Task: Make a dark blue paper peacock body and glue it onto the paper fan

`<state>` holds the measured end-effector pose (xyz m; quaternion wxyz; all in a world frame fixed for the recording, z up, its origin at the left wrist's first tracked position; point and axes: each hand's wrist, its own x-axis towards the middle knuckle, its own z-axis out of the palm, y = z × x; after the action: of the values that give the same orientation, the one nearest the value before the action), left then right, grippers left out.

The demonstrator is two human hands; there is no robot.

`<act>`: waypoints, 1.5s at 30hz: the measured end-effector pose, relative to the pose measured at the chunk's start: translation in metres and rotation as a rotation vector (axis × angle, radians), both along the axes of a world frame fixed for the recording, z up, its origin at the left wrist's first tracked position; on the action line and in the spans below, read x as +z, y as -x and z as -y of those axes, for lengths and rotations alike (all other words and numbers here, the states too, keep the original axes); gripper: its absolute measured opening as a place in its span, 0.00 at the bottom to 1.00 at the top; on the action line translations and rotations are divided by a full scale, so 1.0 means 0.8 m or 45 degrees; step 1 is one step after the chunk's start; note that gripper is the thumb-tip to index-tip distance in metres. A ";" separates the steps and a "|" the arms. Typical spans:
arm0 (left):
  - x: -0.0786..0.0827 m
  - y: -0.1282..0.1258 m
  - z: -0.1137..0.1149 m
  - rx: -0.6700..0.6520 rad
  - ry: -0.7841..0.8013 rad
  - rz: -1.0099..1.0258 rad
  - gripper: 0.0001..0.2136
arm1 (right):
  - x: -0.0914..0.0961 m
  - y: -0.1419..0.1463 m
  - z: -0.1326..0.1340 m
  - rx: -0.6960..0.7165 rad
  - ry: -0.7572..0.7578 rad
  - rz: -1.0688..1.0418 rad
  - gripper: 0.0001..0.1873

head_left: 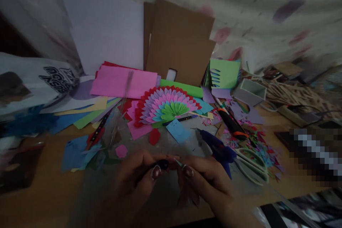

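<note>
We see a small dark object (162, 164) pinched between the left hand (136, 178) and right hand (205, 181), low at the near edge of the table (45, 192); blur hides what it is. Just right lies a blue glue gun (217, 148). Farther off sits a layered paper fan (165, 106). Print on the white bag (34, 82) at left is unreadable.

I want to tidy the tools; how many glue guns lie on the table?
2: a blue plastic glue gun just beyond the right hand, and a black-and-orange glue gun behind it. Paper scraps may hide others.
</note>
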<state>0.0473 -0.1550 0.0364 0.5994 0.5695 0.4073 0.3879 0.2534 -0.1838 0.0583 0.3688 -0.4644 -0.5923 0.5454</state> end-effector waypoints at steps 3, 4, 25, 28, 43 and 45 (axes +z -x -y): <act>0.002 -0.005 0.002 0.022 0.034 -0.037 0.07 | -0.001 -0.001 -0.003 -0.037 0.036 0.037 0.27; 0.003 -0.007 0.003 0.065 0.058 -0.041 0.07 | -0.002 -0.002 -0.004 -0.043 0.049 0.032 0.27; 0.003 -0.014 0.006 0.150 0.019 -0.172 0.05 | -0.011 -0.006 -0.007 -0.024 0.046 0.079 0.28; 0.004 -0.015 0.008 0.205 0.029 -0.179 0.06 | -0.012 -0.005 -0.006 -0.019 0.036 0.073 0.28; 0.003 -0.013 0.009 0.198 0.044 -0.148 0.05 | -0.006 -0.005 -0.006 -0.014 0.032 0.087 0.29; 0.002 -0.013 0.008 0.204 0.046 -0.155 0.05 | -0.006 -0.005 -0.005 -0.011 0.026 0.095 0.29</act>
<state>0.0579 -0.1617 0.0383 0.5509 0.5467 0.4942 0.3917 0.2573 -0.1795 0.0531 0.3441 -0.4907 -0.5982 0.5320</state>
